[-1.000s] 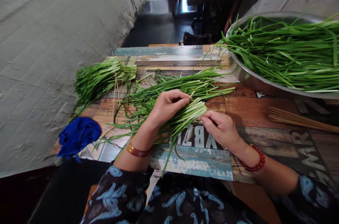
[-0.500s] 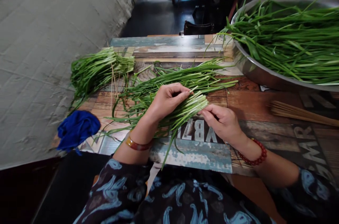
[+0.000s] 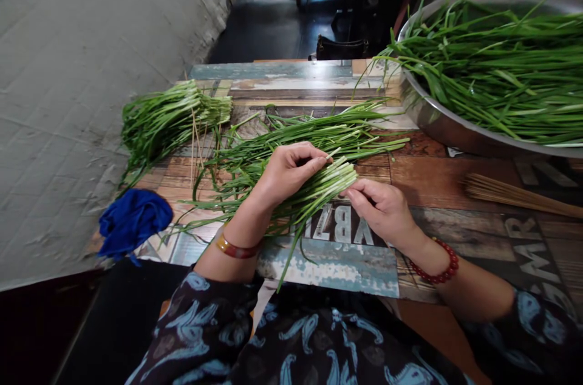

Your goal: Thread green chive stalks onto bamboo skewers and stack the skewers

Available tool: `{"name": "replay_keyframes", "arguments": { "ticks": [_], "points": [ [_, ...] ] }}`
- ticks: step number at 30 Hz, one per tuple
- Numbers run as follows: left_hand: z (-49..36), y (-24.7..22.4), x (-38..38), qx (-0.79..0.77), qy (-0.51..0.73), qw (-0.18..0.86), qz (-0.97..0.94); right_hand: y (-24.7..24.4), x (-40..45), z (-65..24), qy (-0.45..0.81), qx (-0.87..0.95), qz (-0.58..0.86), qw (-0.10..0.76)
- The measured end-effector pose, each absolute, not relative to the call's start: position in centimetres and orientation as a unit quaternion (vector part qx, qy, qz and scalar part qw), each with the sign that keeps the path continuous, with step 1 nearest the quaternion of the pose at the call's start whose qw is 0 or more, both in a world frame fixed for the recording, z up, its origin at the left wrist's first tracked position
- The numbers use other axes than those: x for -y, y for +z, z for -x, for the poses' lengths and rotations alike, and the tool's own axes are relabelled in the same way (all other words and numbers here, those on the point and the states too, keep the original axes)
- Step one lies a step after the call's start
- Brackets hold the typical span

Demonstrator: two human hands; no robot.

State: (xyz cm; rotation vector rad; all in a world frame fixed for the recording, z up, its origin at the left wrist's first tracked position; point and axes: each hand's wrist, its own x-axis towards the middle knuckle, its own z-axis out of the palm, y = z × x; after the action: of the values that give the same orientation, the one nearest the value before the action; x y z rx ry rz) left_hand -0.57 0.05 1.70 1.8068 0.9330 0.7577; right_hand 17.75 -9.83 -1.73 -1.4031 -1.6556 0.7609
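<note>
My left hand [image 3: 291, 172] is closed over a small bunch of garlic chives [image 3: 325, 184], thumb and forefinger pressed together near the pale cut ends. At the right side of those ends, my right hand [image 3: 385, 209] is closed in a pinch. A thin bamboo skewer [image 3: 388, 245] shows faintly below its palm; most of it is hidden by the fingers and the stalks. Loose chives [image 3: 314, 133] lie just beyond both hands. Farther left is a stacked pile of chives [image 3: 168, 112] with thin skewers [image 3: 193, 148] sticking out of it.
A large metal basin [image 3: 437, 118] heaped with long chives stands at the back right. Below it lies a bundle of bamboo skewers [image 3: 519, 194]. A blue cloth [image 3: 134, 221] sits at the table's left edge, close to the grey wall [image 3: 91, 69].
</note>
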Motion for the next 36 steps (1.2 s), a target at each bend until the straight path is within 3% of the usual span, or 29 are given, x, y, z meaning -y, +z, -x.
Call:
{"name": "replay_keyframes", "arguments": {
  "ticks": [15, 27, 36],
  "points": [
    [0.57, 1.98, 0.13, -0.381, 0.291, 0.502, -0.72, -2.07, 10.13, -17.51, 0.284, 0.66, 0.554, 0.421],
    [0.51, 2.2, 0.15, -0.326, 0.266, 0.472, -0.775, -2.16, 10.05, -17.31, 0.263, 0.67, 0.556, 0.416],
    [0.75, 2.23, 0.49, -0.329, 0.191, 0.549, -0.744, -1.89, 10.02, -16.99, 0.283, 0.674, 0.539, 0.418]
  ]
}}
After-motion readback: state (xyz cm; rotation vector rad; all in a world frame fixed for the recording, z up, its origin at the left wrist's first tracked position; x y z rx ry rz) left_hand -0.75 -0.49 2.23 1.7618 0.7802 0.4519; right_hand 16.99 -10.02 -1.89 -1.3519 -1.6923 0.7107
